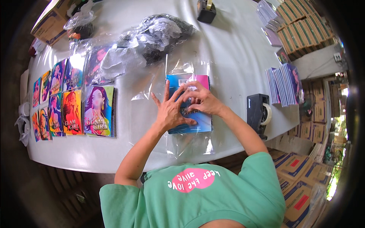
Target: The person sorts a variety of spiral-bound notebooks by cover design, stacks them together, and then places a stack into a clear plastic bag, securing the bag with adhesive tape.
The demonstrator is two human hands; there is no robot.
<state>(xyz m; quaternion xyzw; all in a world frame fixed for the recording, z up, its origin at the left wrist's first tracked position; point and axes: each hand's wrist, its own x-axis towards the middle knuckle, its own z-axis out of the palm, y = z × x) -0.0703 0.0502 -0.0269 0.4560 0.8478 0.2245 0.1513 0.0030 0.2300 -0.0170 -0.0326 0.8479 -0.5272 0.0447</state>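
A spiral notebook [203, 123] with a blue and pink cover lies in front of me on a sheet of clear plastic film [185, 144]. The film reaches past its top and bottom edges. My left hand [172, 111] rests over the notebook's left part, fingers spread, thumb stretched across the cover. Curled over the upper middle is my right hand [205, 100], its thumb and fingertips drawn together in a pinch; whatever is between them is too small to make out. The two hands touch or overlap near the index fingers.
Several colourful notebooks [98, 110] lie in rows at left. Crumpled plastic [159, 34] is heaped behind. A black tape dispenser [258, 116] stands at right, another tape dispenser [206, 11] at the back. Notebook stacks [285, 84] sit near the right edge; cardboard boxes [300, 174] are beyond it.
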